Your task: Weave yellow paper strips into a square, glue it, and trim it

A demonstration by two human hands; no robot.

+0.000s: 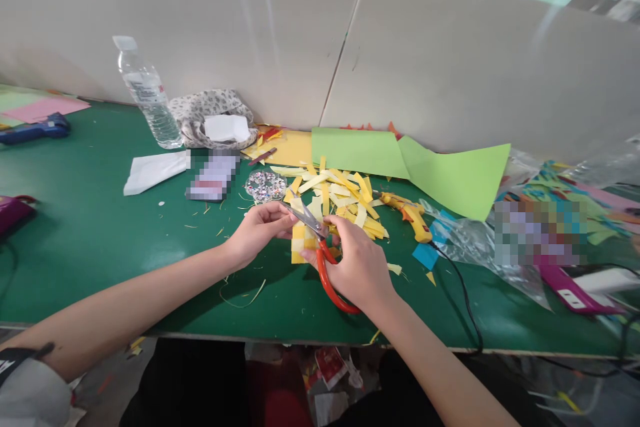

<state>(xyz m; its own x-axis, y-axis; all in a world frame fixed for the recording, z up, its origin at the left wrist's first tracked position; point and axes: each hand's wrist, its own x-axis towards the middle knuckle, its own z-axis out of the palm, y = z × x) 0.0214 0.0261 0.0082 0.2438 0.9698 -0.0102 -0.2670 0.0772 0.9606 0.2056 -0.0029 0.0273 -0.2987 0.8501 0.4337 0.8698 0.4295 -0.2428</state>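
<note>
My right hand (361,267) is closed on a pair of scissors (331,278) with orange-red handles, the blades pointing up and left. Between and below the blades hangs a piece of yellow woven paper (299,247). My left hand (264,233) pinches at that paper's upper left edge, close to the blade tips. Its grip is partly hidden by its own fingers. Just beyond both hands lies a loose pile of yellow paper strips (345,193). A clear round case of sequins (265,185) sits left of the pile.
A yellow glue gun (407,212) lies right of the pile, its cord running to the front edge. Green paper (360,152) leans by the wall. At the left stand a water bottle (150,100) and a patterned pouch (215,113), with a phone (214,175) nearby.
</note>
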